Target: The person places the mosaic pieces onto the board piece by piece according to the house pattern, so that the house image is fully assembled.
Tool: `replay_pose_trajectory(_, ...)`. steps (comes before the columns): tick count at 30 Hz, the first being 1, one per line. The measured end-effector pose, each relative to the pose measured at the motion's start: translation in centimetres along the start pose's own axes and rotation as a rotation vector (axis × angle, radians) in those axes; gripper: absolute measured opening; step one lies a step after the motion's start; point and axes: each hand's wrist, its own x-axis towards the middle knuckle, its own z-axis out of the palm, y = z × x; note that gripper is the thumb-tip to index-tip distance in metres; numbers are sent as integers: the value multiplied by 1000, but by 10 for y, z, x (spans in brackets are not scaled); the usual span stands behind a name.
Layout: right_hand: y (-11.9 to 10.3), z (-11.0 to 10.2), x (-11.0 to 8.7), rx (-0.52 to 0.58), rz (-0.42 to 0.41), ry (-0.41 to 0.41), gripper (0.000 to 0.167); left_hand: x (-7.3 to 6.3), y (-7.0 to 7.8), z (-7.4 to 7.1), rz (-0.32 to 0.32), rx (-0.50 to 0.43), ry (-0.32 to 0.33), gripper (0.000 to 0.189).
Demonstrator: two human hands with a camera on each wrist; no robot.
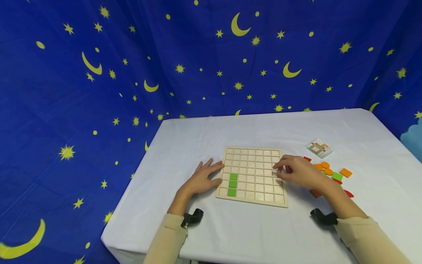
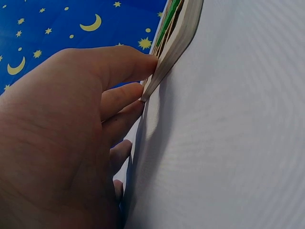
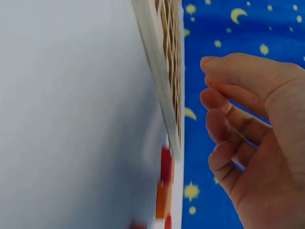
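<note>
board [image 1: 251, 171]: lies flat before you on the white-clothed table [image 1: 184, 146], between your hands; a pale tray ruled into small square cells.
green squares [image 1: 233, 184]: three flat tiles in the second column from the left, filling its lowest three rows.
your left hand [image 1: 202, 180]: fingers spread and extended, grasping nothing; your thumb and a fingertip touch the board's left edge.
your right hand [image 1: 298, 170]: released, fingers loosely bent apart from the thumb, above the board's right edge.
left wrist view: gives you the board's thick side and rounded corner, which the head view flattens.
right wrist view: shows you your bent fingers from the palm side, and the raised dividers edge-on.
loose pieces [image 1: 328, 171]: smooth orange discs and squares, with red and green shapes, scattered right of the board, partly hidden by your arm.
card [image 1: 319, 148]: printed with a coloured grid pattern, beyond the pieces.
backdrop [image 1: 204, 47]: blue cloth, softly creased, with yellow moons and stars.
</note>
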Motion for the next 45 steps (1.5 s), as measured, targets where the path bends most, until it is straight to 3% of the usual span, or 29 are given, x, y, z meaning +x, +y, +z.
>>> replay_pose_trajectory(8, 28, -15, -20, -81, 124, -15, 25, 1, 0, 0, -4, 0, -1, 57)
replay_pose_trajectory(13, 36, -21, -33, -81, 262, -49, 29, 1, 0, -1, -11, 9, -12, 58)
replay_pose_trajectory(16, 39, -24, -35, -72, 298, -48, 30, 1, 1, -3, -12, 3, -4, 58)
replay_pose_trajectory(26, 43, -27, -38, -35, 344, -116, 27, 0, 1, -2, -15, -10, -12, 59)
replay_pose_trajectory(33, 46, -32, -43, -2, 319, -153, 28, 1, 2, -2, -18, -15, -13, 59)
replay_pose_trajectory(45, 40, -28, -41, 19, 340, -169, 33, 1, -1, 0, -14, -4, -3, 58)
